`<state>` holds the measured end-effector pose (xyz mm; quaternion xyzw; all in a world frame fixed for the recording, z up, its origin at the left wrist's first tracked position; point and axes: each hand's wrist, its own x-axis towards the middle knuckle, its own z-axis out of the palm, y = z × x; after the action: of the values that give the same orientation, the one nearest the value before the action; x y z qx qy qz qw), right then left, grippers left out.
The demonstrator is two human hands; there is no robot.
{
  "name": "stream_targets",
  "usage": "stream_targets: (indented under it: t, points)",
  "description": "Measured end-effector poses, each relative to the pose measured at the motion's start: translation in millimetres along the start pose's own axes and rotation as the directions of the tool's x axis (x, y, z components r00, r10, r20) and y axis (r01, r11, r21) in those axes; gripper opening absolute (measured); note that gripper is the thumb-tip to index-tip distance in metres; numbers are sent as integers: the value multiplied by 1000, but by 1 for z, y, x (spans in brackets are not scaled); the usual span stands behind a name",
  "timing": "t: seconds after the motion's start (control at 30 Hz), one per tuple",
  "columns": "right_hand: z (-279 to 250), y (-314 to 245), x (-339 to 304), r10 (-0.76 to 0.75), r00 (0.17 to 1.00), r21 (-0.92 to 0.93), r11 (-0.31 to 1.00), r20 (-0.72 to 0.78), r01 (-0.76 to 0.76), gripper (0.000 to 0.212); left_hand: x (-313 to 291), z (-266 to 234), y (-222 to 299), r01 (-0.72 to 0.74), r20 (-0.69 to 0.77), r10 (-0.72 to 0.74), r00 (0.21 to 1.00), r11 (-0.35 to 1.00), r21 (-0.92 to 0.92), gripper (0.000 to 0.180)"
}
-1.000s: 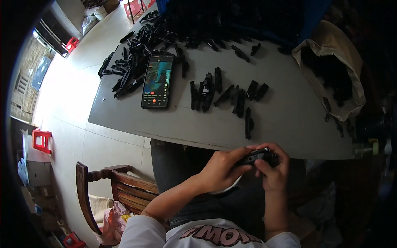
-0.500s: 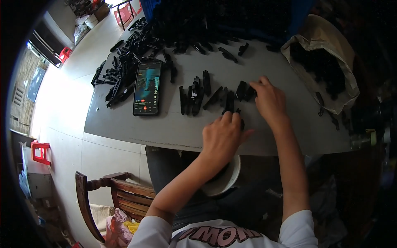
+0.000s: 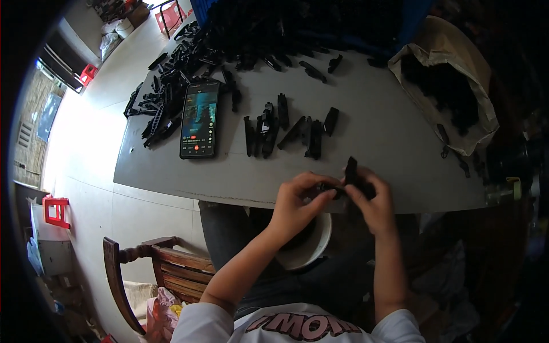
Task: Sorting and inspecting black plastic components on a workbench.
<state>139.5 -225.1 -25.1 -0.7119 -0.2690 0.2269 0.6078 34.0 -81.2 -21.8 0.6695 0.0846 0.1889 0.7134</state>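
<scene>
White short sleeves, printed shirt, bare forearms, dark trousers.

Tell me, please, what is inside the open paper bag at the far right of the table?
The paper bag holds a dark heap of black plastic parts; its folded rim hides how deep they go.

Your left hand (image 3: 300, 200) and right hand (image 3: 372, 197) pinch a small black plastic part (image 3: 350, 171) together over the grey table's (image 3: 372, 137) near edge

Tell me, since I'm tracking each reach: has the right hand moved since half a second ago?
Yes. The right hand has pulled back from the row of black parts to the table's near edge, holding a black piece.
</scene>
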Motion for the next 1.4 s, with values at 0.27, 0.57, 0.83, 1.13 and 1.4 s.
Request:
stream_targets:
  t: [0.27,0.57,0.83,1.13,1.4]
  points:
    - [7,-44,-15,-296,949,-344,884,110,316,21,-8,-19,6,186,18,-187,982,954,-237,39]
    - [35,-35,-31,75,997,348,934,18,-76,20,-16,-7,9,38,49,-38,998,999,-9,44]
    - [55,-28,-31,-6,990,290,956,-139,47,18,-17,-16,13,-17,74,2,997,979,201,40]
    - [34,-27,-31,-169,981,-72,984,-100,162,23,-24,-13,17,32,147,-65,987,976,215,42]
    - [34,-29,-33,-227,973,-213,953,-27,217,32,-29,-24,17,143,302,-214,929,960,242,46]
